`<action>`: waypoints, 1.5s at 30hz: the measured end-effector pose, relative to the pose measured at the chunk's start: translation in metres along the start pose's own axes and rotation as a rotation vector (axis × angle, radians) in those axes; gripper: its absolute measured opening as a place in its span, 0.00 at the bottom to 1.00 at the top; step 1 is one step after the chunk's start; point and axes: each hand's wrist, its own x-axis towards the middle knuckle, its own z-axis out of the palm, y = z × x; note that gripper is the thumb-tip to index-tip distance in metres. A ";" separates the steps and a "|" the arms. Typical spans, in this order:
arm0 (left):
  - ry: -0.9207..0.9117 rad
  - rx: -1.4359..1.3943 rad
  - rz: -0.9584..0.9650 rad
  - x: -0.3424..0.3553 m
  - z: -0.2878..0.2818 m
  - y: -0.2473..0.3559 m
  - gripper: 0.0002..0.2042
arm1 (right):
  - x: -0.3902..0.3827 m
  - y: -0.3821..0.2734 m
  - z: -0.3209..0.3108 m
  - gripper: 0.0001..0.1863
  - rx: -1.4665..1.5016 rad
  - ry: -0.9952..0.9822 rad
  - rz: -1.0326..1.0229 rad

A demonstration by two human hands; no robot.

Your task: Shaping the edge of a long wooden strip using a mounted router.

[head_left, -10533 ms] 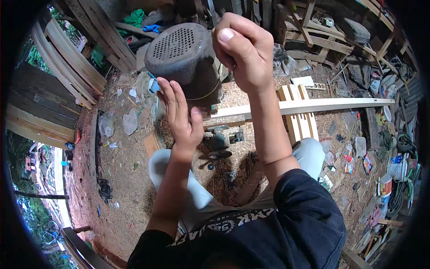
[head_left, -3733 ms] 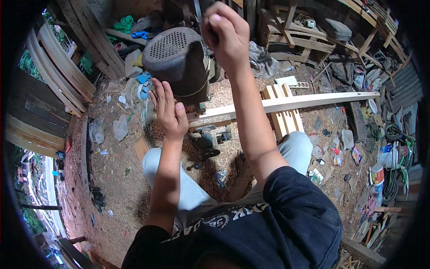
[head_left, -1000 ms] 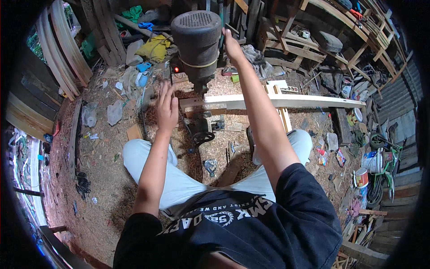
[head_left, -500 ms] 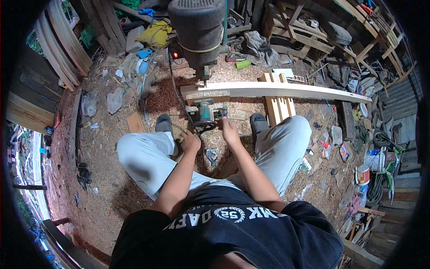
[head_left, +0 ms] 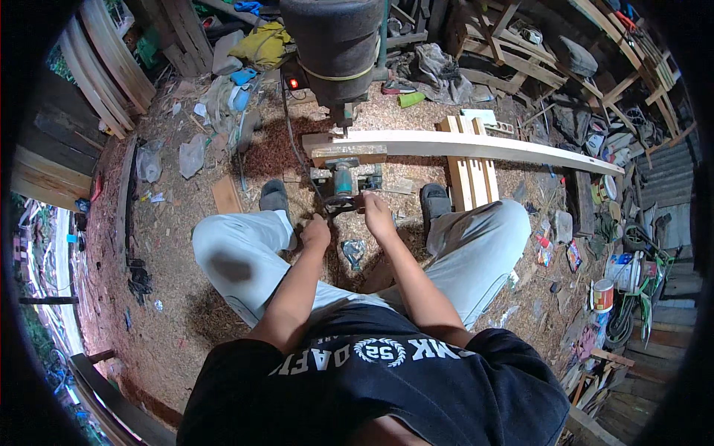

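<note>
- The long pale beam [head_left: 494,151] lies crosswise in front of the person, its left end beneath the spindle [head_left: 347,114] and behind a worn wooden block [head_left: 355,152]; toward the right it passes over the slotted wooden pieces [head_left: 470,178]. Its place below the spindle looks much as it was a second ago.
- Just nearer the person than the block sits a green metal fitting [head_left: 343,180], with a dark handwheel [head_left: 341,203] at its near end.
- The right hand [head_left: 378,215] is what has moved most: a second ago it was up beside the motor, and now its bent fingers meet the wheel's right edge. Whether they grip it, I cannot make out.
- The left hand [head_left: 315,233] has dropped too — from beside the beam's end to just left of the wheel, fingers curled. Its hold (if it has one) is unclear.
- For the work, I judge this a shift of attention from the motor to the wheel, with neither hand steadying the beam.
- Above, the dark motor [head_left: 331,48] stands free of both hands — the small red light [head_left: 293,83] beside it glows, as it did a second ago.
</note>
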 end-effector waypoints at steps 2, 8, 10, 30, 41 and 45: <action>-0.009 -0.038 0.003 0.005 -0.002 -0.010 0.18 | 0.005 -0.002 0.000 0.25 0.018 0.007 -0.048; -0.067 0.014 -0.006 0.000 -0.006 -0.006 0.18 | 0.001 -0.008 0.002 0.24 0.069 0.023 -0.045; -0.060 0.045 -0.002 0.000 -0.008 -0.010 0.18 | 0.000 -0.011 0.005 0.23 0.065 0.017 -0.021; -0.157 0.335 -0.068 -0.004 -0.032 0.015 0.24 | -0.002 -0.026 -0.014 0.23 -0.049 0.028 -0.025; 0.510 -0.431 1.165 -0.112 -0.331 0.111 0.12 | 0.055 -0.116 -0.078 0.16 0.249 0.083 -0.046; 0.840 -0.438 1.191 -0.083 -0.334 0.105 0.07 | 0.079 -0.159 -0.089 0.17 0.337 0.111 -0.142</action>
